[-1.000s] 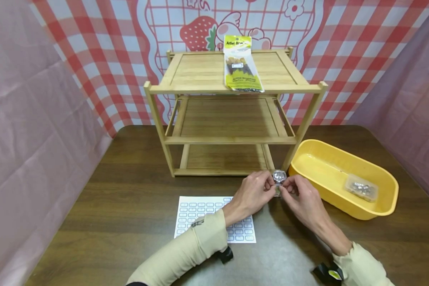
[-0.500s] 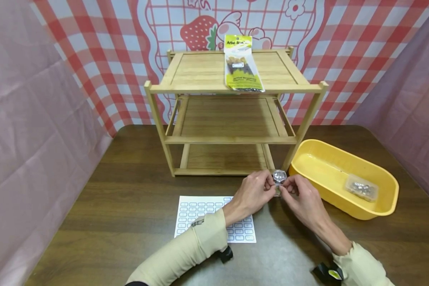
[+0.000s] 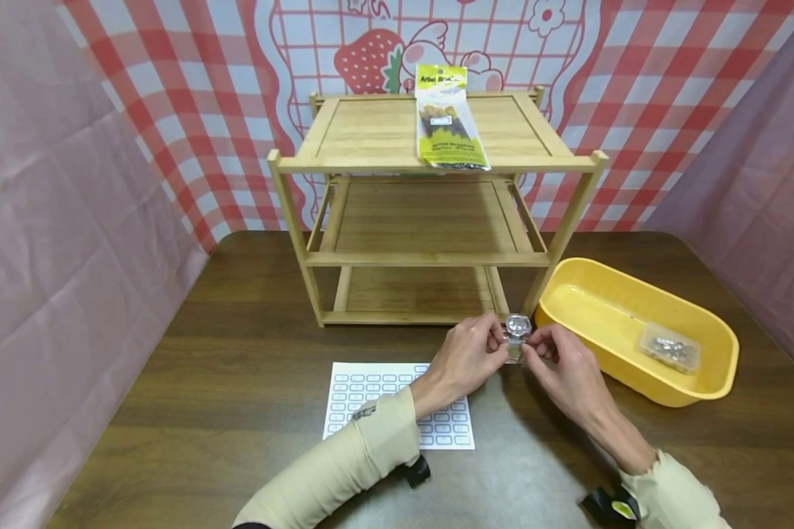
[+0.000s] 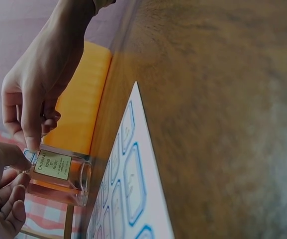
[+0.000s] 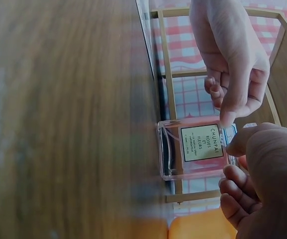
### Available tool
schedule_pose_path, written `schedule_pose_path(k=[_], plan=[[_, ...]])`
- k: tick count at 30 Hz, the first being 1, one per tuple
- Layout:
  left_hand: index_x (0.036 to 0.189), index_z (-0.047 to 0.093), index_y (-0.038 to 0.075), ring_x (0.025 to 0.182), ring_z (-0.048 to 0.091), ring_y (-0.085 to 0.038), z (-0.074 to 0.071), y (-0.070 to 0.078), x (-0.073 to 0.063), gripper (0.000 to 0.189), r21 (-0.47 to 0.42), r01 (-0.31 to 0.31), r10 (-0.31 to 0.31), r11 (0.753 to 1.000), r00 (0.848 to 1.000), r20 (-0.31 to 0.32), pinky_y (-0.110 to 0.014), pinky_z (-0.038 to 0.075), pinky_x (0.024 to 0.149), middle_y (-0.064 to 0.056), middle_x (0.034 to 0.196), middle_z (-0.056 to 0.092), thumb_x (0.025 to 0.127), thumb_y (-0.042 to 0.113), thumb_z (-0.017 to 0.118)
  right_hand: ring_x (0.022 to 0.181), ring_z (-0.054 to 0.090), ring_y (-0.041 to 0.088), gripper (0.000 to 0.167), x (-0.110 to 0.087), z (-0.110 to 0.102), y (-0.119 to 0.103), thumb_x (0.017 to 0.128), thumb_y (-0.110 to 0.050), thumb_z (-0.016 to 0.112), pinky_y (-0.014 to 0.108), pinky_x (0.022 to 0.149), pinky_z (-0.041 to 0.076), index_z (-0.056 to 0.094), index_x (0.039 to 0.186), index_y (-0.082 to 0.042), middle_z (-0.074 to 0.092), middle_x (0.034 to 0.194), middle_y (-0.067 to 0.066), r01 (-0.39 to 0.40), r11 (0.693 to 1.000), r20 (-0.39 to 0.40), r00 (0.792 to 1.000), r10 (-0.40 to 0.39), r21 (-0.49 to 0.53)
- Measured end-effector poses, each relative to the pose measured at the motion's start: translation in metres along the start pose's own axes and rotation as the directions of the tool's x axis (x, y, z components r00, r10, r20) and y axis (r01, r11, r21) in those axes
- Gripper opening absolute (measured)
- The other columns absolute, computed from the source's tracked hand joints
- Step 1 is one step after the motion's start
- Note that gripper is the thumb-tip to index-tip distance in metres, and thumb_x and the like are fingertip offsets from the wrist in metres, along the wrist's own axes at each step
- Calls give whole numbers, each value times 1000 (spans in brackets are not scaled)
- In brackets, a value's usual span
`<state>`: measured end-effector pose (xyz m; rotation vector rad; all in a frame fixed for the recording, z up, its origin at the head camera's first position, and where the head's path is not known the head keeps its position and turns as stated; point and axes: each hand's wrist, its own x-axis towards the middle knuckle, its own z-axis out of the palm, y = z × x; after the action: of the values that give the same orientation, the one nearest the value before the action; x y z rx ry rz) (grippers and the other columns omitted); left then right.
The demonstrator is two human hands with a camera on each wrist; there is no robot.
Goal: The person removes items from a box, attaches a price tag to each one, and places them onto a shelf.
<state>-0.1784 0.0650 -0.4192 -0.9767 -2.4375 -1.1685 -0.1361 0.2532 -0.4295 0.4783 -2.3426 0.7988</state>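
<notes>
A clear glass perfume bottle point(image 3: 514, 354) with pink liquid and a faceted silver-looking cap point(image 3: 518, 325) stands upright on the table. Its pale printed label point(image 5: 201, 143) reads CHUNPAI ROSES ET FLEURS. Just above that label, a small blue-bordered sticker point(image 5: 229, 133) lies across the bottle's shoulder. My left hand point(image 3: 465, 358) grips the bottle's left side, thumb at one end of the sticker. From the other side my right hand point(image 3: 564, 369) grips it likewise, thumb at the sticker's opposite end. Behind the thumbs, the index fingertips are partly hidden.
A sheet of blue-bordered stickers point(image 3: 351, 411) lies under my left forearm. Behind stands a three-tier wooden shelf point(image 3: 430, 259) with a bagged brush set point(image 3: 451, 132) on top. The yellow basin point(image 3: 589, 294) at right holds a small clear box point(image 3: 668, 347) of metal bits.
My fingers have spread slightly apart at the bottle, with the right hand shifting a little to the right. More of the bottle's front now shows between them.
</notes>
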Motion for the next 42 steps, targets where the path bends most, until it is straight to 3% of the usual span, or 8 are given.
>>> schedule_pose_path(k=[5,9,16,21,27,36,42], plan=[[94,64,10,80,57,-6,-3,-2,-1,16,38,28,-28,999,1000,6,-11,46,71,1,90,67,88,8,78,71,57,16,25,-1,-2,2,79,10,81,11,65,42,63,93,-1,62,82,3,-13,1000,-1,1000,13,6],[108,66,9,88,56,-9,-5,-3,-3,25,53,71,-72,996,997,11,-14,48,75,-3,105,65,88,15,80,71,56,15,26,-1,-4,2,79,10,80,11,64,43,62,96,1,63,82,4,-27,999,-3,1000,28,30],[130,63,3,108,67,-20,-6,-7,-2,44,-46,126,-121,991,989,86,-24,52,96,-9,120,70,92,16,79,78,60,21,37,-2,-2,4,80,13,80,7,72,47,60,110,8,65,93,13,-72,991,18,997,71,112],[138,62,4,108,70,-18,-6,-10,-2,49,-78,135,-123,988,983,139,-20,52,93,-10,121,72,94,18,79,86,66,31,45,-3,2,6,78,20,79,9,80,51,57,117,13,63,103,19,-62,985,69,996,52,159],[139,63,8,102,71,-16,-5,-14,-2,47,-109,133,-114,985,980,164,-15,53,84,-10,119,74,95,17,77,97,68,42,50,-3,5,9,77,23,78,14,86,53,55,121,16,65,112,27,-51,981,113,993,31,186],[130,67,6,105,71,-12,-3,-14,-2,37,-115,132,-113,985,981,156,-16,52,89,-8,117,75,95,14,76,106,65,44,48,0,9,12,84,19,74,8,92,45,53,126,14,66,116,30,-125,957,210,975,69,263],[127,68,7,105,71,-10,-2,-14,-2,32,-121,128,-110,984,983,146,-15,51,89,-7,116,75,96,13,76,105,65,42,45,0,10,16,85,17,74,8,91,46,52,124,13,68,114,29,-149,953,225,970,89,265]])
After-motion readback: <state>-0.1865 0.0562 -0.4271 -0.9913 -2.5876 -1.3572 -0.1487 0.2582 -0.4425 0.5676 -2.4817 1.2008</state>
